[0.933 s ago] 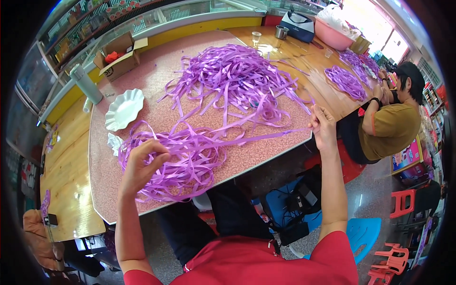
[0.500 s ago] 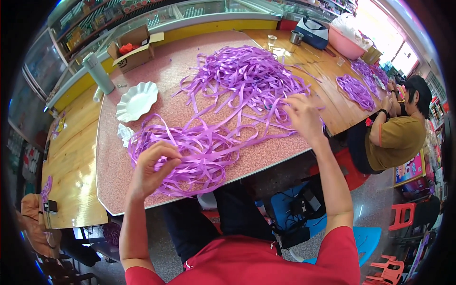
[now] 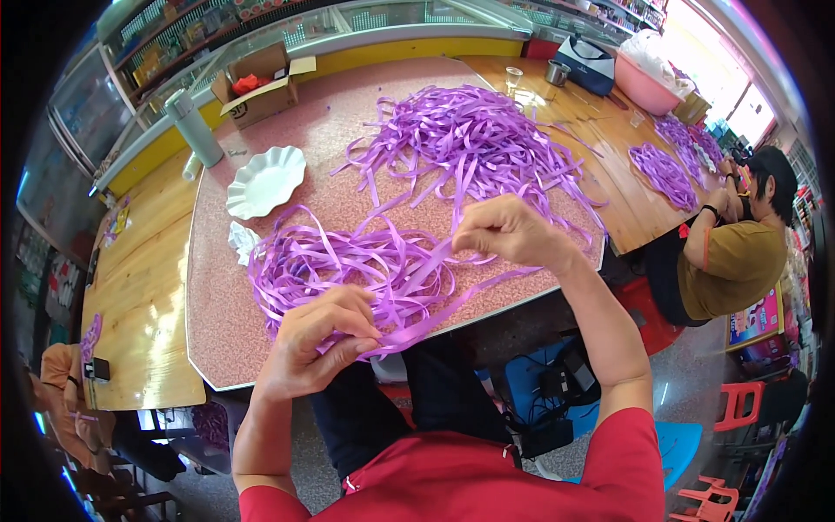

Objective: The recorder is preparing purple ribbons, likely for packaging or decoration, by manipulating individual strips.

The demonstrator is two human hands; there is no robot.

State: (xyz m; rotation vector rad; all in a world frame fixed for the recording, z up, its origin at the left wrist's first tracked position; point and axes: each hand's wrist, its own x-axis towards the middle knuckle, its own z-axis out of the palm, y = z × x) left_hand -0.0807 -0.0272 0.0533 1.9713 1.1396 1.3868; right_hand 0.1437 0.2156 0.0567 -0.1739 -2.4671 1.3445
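Observation:
My left hand [image 3: 326, 337] pinches a purple ribbon [image 3: 417, 332] at the near edge of the table, thumb and fingertips pressed together. From there the ribbon runs off to the right in a loose curve. Above the table's middle, my right hand [image 3: 509, 233] is closed with its fingertips on a purple strand. Beneath and behind my left hand spreads a loose heap of purple ribbons [image 3: 348, 261]. A larger ribbon pile [image 3: 470, 130] lies farther back, beyond my right hand.
A white scalloped plate [image 3: 266, 181], crumpled tissue [image 3: 243, 242], a grey-green flask [image 3: 193, 129] and an open cardboard box [image 3: 261, 96] stand at the left. At the right, a person [image 3: 739, 244] sits by another ribbon bundle [image 3: 663, 177]. A pink basin [image 3: 645, 83] is behind.
My right hand has come left and nearer, from the big pile to above the table's middle. My left hand has moved right and nearer, with ribbon drawn over the table edge.

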